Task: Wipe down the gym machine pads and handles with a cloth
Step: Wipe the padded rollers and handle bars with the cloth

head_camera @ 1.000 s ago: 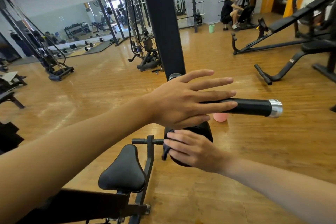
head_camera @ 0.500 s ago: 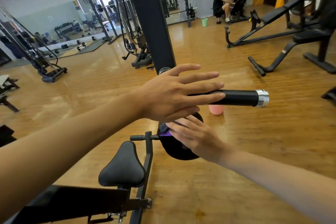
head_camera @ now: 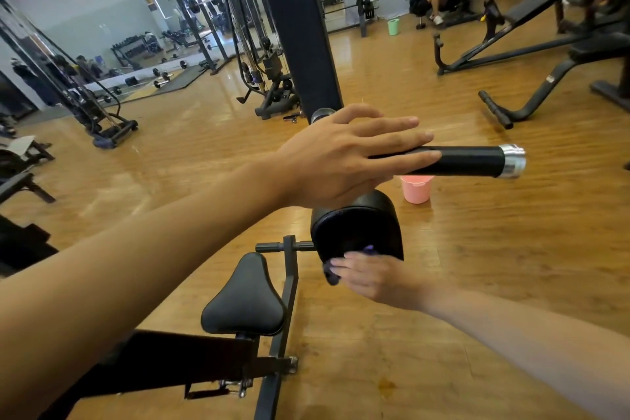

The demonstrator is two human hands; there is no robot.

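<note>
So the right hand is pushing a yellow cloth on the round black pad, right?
Not quite. The cloth is purple, not yellow, as the head view shows. The right hand does press it against the round black pad.

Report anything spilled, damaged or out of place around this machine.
One thing: a dark brownish blotch on the floor right of the frame, like a stain or dried spill; I cannot tell which. The pink bucket stands upright; pad and seat show no tears.
</note>
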